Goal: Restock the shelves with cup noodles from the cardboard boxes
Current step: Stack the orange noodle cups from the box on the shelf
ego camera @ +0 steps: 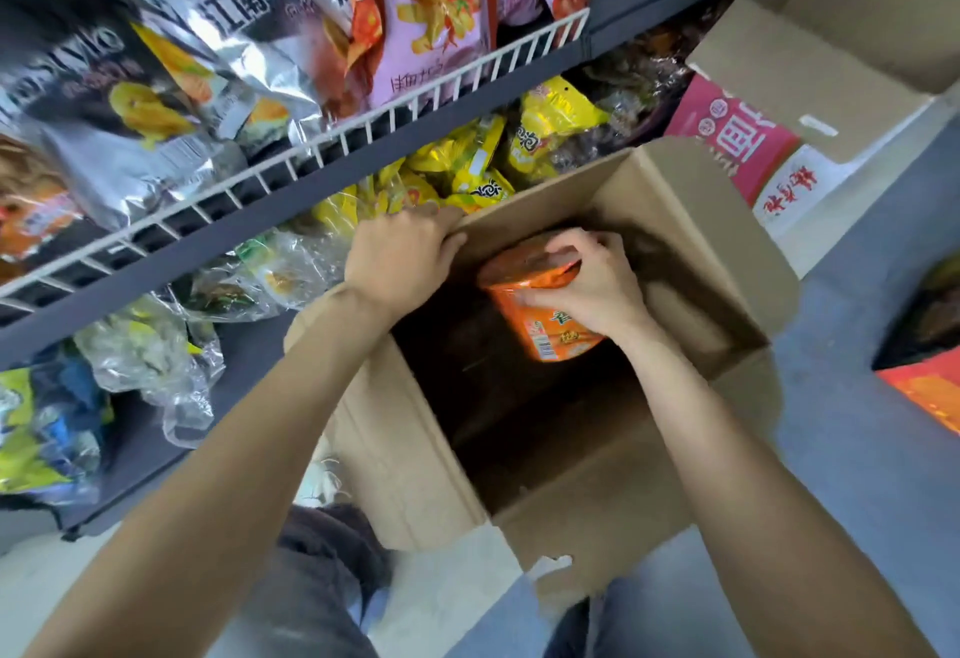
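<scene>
An open brown cardboard box [691, 241] stands on the floor in front of the shelves. Inside it my right hand [587, 278] grips an orange cup of noodles [540, 314], fingers curled over its lid and side, the cup tilted and lifted above the dark bottom of the box. My left hand [405, 252] holds the box's far left flap edge, fingers curled over it. The rest of the box's inside is dark and I cannot tell what else lies there.
Dark shelves [291, 236] with a white wire rail [363, 127] hold snack bags: silver and pink ones above, yellow and clear packets below. A red-and-white carton [737, 137] and another open brown box [831, 33] stand behind. A red carton [930, 387] lies at right.
</scene>
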